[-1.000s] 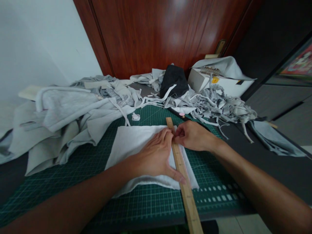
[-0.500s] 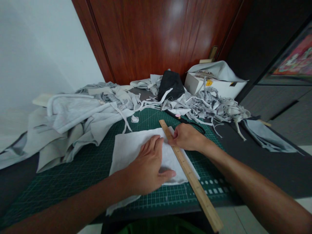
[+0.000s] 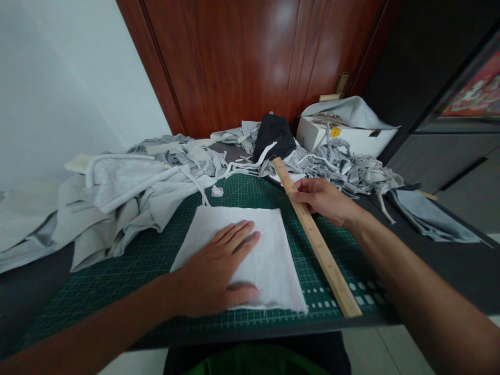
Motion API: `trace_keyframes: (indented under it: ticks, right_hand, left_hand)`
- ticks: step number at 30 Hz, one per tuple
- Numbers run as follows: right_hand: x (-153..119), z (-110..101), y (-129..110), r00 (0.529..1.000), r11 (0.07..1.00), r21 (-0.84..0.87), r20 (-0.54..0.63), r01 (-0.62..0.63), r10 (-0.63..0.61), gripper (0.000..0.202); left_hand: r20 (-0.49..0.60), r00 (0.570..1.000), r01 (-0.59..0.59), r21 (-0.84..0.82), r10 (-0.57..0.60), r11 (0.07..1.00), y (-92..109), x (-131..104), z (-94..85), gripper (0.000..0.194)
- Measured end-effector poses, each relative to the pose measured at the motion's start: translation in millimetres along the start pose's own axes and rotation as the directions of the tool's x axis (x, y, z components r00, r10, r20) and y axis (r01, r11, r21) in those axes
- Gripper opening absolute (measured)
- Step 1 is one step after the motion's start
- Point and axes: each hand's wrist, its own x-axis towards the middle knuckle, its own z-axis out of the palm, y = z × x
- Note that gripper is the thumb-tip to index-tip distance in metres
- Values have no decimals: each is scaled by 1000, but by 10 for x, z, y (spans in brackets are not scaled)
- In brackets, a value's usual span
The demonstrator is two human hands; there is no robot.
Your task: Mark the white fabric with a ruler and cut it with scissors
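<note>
My left hand (image 3: 221, 268) lies flat with its fingers stretched out on a white cloth (image 3: 269, 255). A faint pink line runs along the cloth's right edge. Under the cloth is a green cutting mat (image 3: 242, 190) with a printed grid. To the right, my right hand (image 3: 322, 198) grips a wooden ruler (image 3: 318, 245) near its far end, thumb on top and fingers partly hidden behind it. The ruler slants beside the cloth, apart from it. Part of a dark-handled tool on the mat is hidden behind the right hand and ruler.
Heaped grey and white fabric (image 3: 128, 192) covers the left side. At the back lie a black cloth bundle (image 3: 274, 138), tangled grey strips (image 3: 351, 166) and a white box (image 3: 355, 140). Folded grey cloth (image 3: 433, 216) rests at the right. A brown wooden door (image 3: 234, 62) stands behind.
The ruler has come off the cloth and moved right and away from me, held in my right hand. My left hand has shifted slightly left with the cloth, whose right edge now shows.
</note>
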Motion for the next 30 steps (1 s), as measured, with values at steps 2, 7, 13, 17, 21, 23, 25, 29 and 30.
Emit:
trace_keyframes:
  ticks: [2, 7, 13, 17, 21, 23, 25, 29, 30]
  right_hand:
    - [14, -48, 24, 998, 996, 86, -46, -33, 37, 25]
    - [51, -31, 74, 996, 991, 131, -79, -17, 28, 27]
    - [57, 2, 89, 997, 985, 173, -73, 5, 8, 26]
    - [43, -50, 83, 1000, 986, 164, -2, 4, -4, 30]
    - [43, -77, 100, 999, 985, 169, 29, 26, -31, 39]
    - [40, -63, 117, 999, 984, 176, 34, 35, -41, 43]
    - [33, -33, 135, 997, 982, 185, 52, 38, -48, 46]
    - [16, 41, 169, 989, 987, 155, 135, 32, -53, 45]
    - [12, 58, 175, 988, 991, 135, 150, 24, -44, 43]
  left_hand:
    - [43, 998, -39, -100, 43, 994, -112, -18, -112, 85]
    - [-326, 846, 320, -321, -422, 891, 25, 104, -107, 39]
    - [-317, 875, 378, -25, -366, 926, 114, 332, 178, 58]
    - [-176, 983, 62, 115, -41, 991, -144, 312, 97, 64]
    - [-118, 983, -153, -103, 140, 983, -328, 356, -132, 51]
    - [-217, 976, -67, -205, 21, 976, -344, 448, -177, 20]
    - [-327, 940, 24, -231, -101, 973, -327, 564, -155, 15]
    - [-414, 876, 185, -187, -248, 965, -254, 759, -13, 16]
    - [-422, 865, 221, -166, -272, 961, -229, 788, 22, 15]
